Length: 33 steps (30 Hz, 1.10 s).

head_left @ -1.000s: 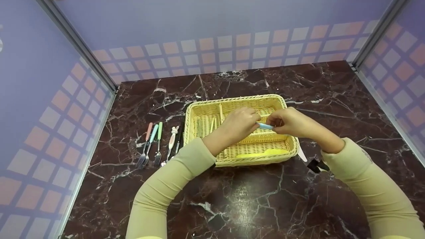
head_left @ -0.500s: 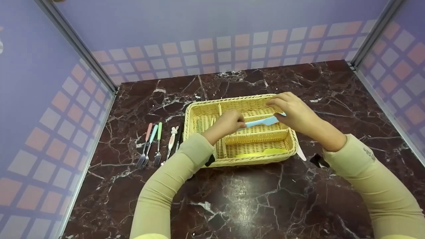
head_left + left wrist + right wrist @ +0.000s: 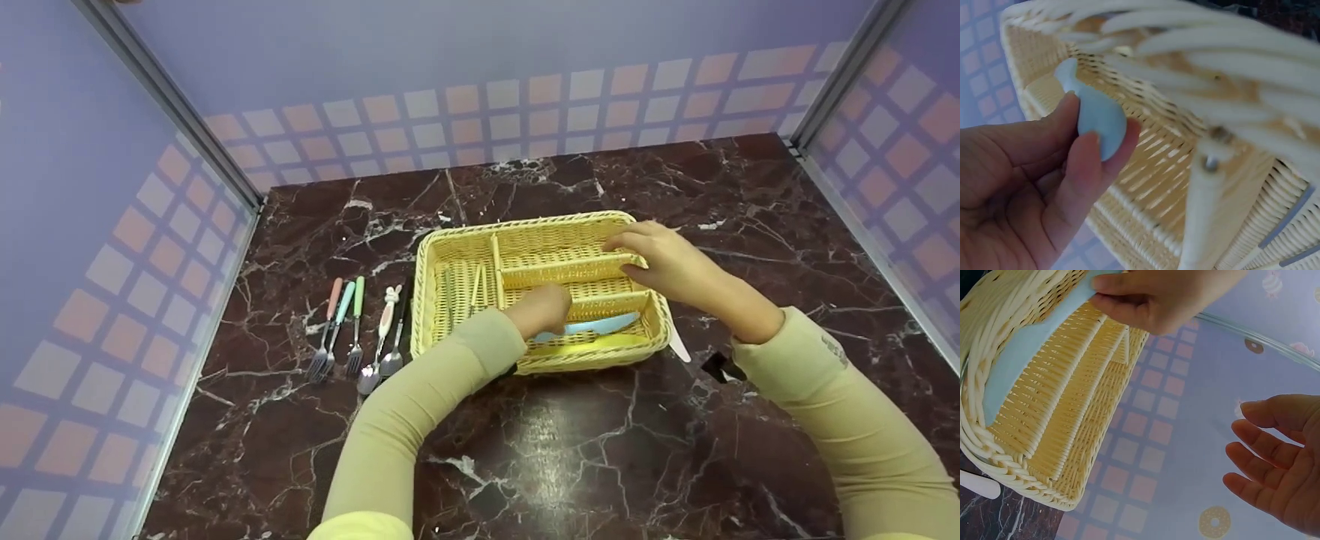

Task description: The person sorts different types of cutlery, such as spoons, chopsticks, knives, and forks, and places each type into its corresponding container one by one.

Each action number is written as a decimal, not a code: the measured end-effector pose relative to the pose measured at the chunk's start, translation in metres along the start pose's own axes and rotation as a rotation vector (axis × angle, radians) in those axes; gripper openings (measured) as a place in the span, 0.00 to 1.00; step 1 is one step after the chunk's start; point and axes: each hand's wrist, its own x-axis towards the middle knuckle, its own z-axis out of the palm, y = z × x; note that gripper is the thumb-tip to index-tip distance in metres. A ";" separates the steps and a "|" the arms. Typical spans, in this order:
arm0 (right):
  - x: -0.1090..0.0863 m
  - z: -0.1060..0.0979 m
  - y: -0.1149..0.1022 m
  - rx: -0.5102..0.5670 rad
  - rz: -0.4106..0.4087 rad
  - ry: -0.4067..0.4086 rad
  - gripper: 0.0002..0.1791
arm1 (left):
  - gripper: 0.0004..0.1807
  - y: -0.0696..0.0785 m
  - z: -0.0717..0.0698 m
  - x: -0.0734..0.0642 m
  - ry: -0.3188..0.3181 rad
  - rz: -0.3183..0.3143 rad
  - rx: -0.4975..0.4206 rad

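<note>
My left hand pinches a light blue plastic knife by its handle, low over the front compartment of the yellow wicker basket. In the left wrist view, thumb and fingers close around the handle's rounded end. The right wrist view shows the knife's wide blade lying along the inside of the basket wall. Beneath it, a yellow item lies in the same compartment. My right hand is at the basket's right rim, fingers apart and holding nothing.
Left of the basket lie several forks, a rabbit-handled spoon and a black-handled utensil. Chopsticks are in the left compartment. A white blade-like piece shows beside the right rim. Patterned panels surround the marble table.
My right hand has released the knife's blade end and stays near the rim. My left hand has carried the knife toward the front, down from above the middle divider into the front compartment.
</note>
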 end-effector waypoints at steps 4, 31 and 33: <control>-0.001 0.001 0.002 0.016 -0.016 0.002 0.17 | 0.09 0.006 0.006 0.010 -0.003 0.007 0.136; -0.009 0.008 0.007 0.064 -0.004 -0.053 0.14 | 0.15 0.015 0.040 0.036 -0.048 -0.015 0.728; -0.009 0.008 0.008 0.066 -0.001 -0.052 0.14 | 0.17 0.017 0.038 0.027 -0.006 -0.008 0.759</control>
